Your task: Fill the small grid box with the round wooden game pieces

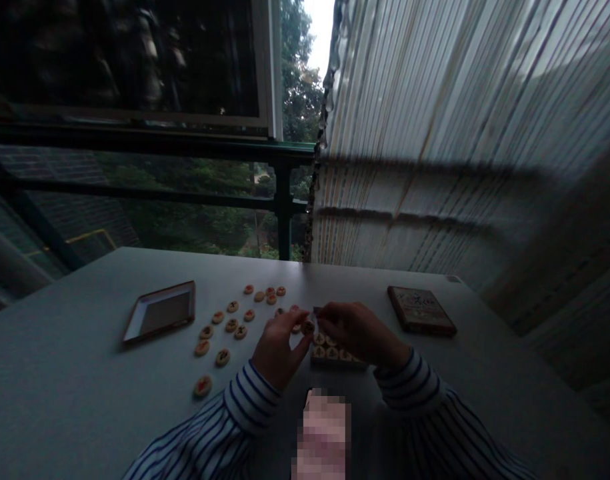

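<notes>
My left hand (279, 343) pinches a round Chinese chess piece (309, 327) between thumb and fingers, at the left edge of a small tray (335, 364). Rows of chess pieces (333, 353) with dark characters lie in that tray. Over its far part hovers my right hand (357, 328), fingers bent and drawn together; what they hold, if anything, is hidden. Loose chess pieces (231, 325), some marked red and some dark, are scattered left of my left hand. A few more are partly covered by its fingers.
A shallow open box lid (191, 301) lies on the left of the white table (79, 373). To the right rests a flat printed box (421, 311). A phone-like object (325, 433), blurred out, is at the near edge. Behind the table are a railing (283, 213) and a striped curtain (409, 120).
</notes>
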The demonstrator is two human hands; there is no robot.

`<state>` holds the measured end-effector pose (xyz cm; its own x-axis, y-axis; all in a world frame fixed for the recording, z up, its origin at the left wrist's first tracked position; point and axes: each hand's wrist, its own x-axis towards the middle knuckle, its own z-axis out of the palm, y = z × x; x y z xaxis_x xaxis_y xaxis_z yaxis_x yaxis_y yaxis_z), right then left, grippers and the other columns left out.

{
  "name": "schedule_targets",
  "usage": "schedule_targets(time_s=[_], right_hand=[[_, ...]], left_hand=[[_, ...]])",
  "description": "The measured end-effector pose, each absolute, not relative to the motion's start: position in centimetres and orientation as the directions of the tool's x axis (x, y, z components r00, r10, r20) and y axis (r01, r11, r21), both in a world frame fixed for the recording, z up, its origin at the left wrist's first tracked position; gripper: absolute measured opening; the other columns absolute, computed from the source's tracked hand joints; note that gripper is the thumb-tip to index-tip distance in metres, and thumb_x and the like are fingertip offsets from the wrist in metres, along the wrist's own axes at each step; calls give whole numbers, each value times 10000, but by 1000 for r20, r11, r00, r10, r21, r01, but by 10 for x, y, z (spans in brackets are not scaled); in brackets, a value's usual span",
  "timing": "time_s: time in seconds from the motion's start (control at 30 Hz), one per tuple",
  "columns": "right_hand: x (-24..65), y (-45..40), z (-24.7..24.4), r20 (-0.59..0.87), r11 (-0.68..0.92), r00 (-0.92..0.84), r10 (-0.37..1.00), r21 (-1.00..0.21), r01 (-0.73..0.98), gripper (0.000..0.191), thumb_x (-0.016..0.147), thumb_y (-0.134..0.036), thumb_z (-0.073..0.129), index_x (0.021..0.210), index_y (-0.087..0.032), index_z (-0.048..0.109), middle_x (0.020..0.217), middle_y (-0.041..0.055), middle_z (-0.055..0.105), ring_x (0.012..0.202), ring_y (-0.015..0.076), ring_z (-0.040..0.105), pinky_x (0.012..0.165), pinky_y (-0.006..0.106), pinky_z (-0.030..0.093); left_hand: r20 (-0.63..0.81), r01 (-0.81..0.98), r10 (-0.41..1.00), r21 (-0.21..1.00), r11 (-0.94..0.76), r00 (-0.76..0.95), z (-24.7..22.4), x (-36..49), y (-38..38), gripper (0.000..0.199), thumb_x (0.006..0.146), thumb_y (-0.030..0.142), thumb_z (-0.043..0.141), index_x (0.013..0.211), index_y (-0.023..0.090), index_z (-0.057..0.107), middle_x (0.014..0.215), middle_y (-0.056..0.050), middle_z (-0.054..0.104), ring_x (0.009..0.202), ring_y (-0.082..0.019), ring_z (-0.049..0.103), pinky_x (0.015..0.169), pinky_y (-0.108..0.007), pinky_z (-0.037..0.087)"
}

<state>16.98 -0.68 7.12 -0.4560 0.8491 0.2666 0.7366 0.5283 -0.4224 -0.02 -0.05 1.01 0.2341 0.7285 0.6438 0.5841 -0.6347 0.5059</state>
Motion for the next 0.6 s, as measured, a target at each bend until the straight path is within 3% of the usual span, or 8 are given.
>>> schedule_targets(time_s=[0.23, 0.43, 0.6], right_hand=[[169, -1, 60, 174, 492, -494, 852, -591, 639, 214, 802, -294, 470, 847, -163, 632, 761, 47, 653, 675, 119, 577, 597, 211, 399], [167, 3, 51, 163, 453, -481, 862, -674, 583, 232, 797, -336, 484, 831, -156, 626, 721, 36, 643, 637, 111, 571, 557, 200, 408], [167, 4, 49, 155, 433, -490, 858, -732, 526, 212, 788, -324, 503, 851, -158, 621, 775, 41, 651, 695, 126, 588, 612, 220, 437]], left_hand=[[638, 587, 751, 546, -598, 173, 2, 3, -6, 244, 682, 178, 579, 921, 162, 536, 831, -62, 639, 767, -180, 609, 691, -308, 493], [580, 494, 806, 669, -555, 121, 2, 2, -7, 242, 672, 193, 606, 903, 144, 553, 808, -55, 638, 747, -161, 608, 699, -294, 492], [434, 388, 896, 813, -434, 94, 3, 3, -8, 286, 644, 213, 638, 912, 142, 567, 826, -55, 646, 762, -163, 613, 725, -304, 493]])
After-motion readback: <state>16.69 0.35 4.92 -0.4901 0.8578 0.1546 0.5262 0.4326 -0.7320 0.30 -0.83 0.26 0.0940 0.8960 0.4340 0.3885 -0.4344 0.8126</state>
